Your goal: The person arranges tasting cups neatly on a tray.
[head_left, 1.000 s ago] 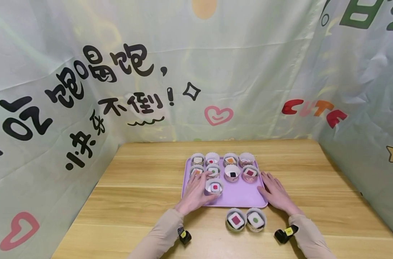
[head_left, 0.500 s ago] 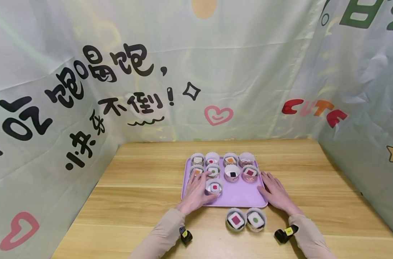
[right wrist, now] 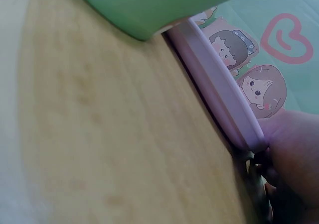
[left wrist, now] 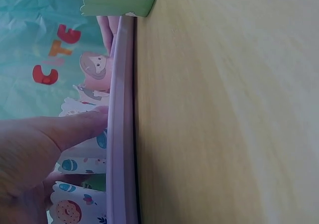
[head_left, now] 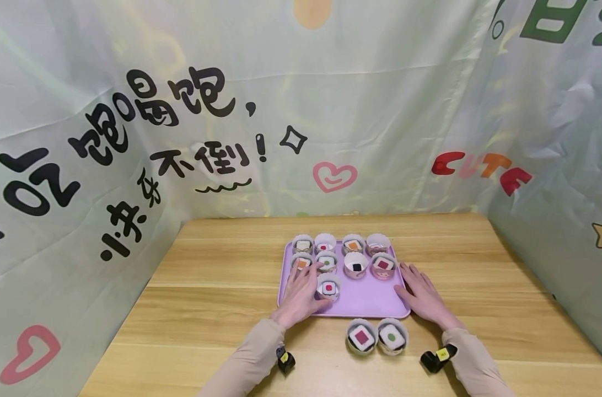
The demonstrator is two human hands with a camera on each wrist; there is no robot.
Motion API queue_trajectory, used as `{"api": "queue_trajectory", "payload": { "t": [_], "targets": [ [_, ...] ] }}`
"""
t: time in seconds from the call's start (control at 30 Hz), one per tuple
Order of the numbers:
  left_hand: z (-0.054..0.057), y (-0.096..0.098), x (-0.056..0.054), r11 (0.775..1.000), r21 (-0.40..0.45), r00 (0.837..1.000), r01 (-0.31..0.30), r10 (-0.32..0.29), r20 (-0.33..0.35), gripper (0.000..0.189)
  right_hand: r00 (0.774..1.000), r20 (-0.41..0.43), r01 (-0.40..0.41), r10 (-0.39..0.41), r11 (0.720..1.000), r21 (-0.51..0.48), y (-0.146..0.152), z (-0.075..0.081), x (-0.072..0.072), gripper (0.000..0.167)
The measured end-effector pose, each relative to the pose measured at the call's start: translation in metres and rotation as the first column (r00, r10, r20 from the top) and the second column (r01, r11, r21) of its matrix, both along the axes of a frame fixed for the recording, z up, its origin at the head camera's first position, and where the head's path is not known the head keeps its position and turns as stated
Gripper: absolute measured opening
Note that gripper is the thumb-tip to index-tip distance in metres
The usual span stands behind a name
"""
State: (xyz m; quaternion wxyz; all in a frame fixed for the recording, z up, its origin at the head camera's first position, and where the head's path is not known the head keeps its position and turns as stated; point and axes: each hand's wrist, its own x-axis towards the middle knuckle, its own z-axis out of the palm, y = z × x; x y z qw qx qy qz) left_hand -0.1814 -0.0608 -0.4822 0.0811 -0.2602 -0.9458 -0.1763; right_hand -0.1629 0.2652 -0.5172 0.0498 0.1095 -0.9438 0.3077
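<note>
A lilac tray point(head_left: 367, 306) bears several small paper cups with toy sushi pieces in them. My left hand point(head_left: 297, 295) spreads over its left part, thumb and fingers around a paper cup point(head_left: 334, 298) whose white piece has a red centre. In the left wrist view the thumb point(left wrist: 79, 129) crosses in front of this cup, its tip right at the tray's rim. Another paper cup point(left wrist: 77, 204) with a donut print stands partly under that hand. My right hand point(head_left: 425, 298) lies with straight fingers along the tray's right edge, its thumb on the rim.
Two green paper cups, one with a magenta-centred piece point(head_left: 361, 337) and one with a green-centred piece point(head_left: 392, 337), stand side by side on the wooden table point(head_left: 211, 309) before the tray. A printed cloth point(head_left: 380, 110) hangs behind the table and at its sides.
The paper cup at my left hand sits slightly lower and looks a little smaller. My left wrist has shifted slightly right. My right hand, the tray and the other cups look unmoved.
</note>
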Motion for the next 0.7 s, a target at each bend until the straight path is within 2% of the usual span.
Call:
{"api": "queue_trajectory", "payload": {
  "t": [0.7],
  "targets": [
    [-0.0001,0.0004,-0.0024,1.000,0.024,1.000,-0.008,0.008,0.003,0.092,1.000,-0.002,-0.006,0.006,1.000,-0.007,-0.0002,0.0020,0.0012,0.064]
  ]
}}
